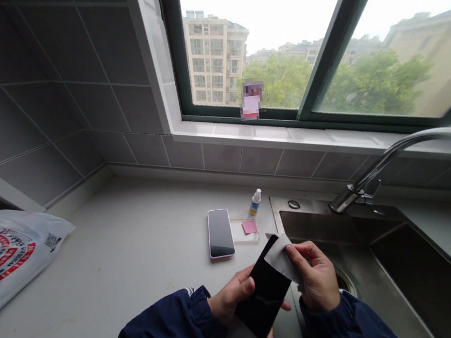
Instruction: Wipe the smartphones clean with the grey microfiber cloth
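My left hand (235, 293) grips a black phone (262, 297), held tilted above the counter beside the sink, with the thumb along its edge and fingertips showing beneath. Between the thumb and fingers of my right hand (316, 272) is a grey cleaning cloth (279, 258) with zigzag edges. The cloth lies against the phone's upper end. Farther back, a second phone (220, 233) with a dark screen lies on the counter. Partly behind it is a clear phone case (239, 237) with a pink paper square (249, 227) on it. A small spray bottle (255, 202) stands upright close by.
At right is a steel sink (386, 294) with a curved chrome faucet (372, 166). A printed plastic bag (15, 252) rests at the far left of the white counter (144, 243). A tiled ledge (278, 133) runs under the window at the back.
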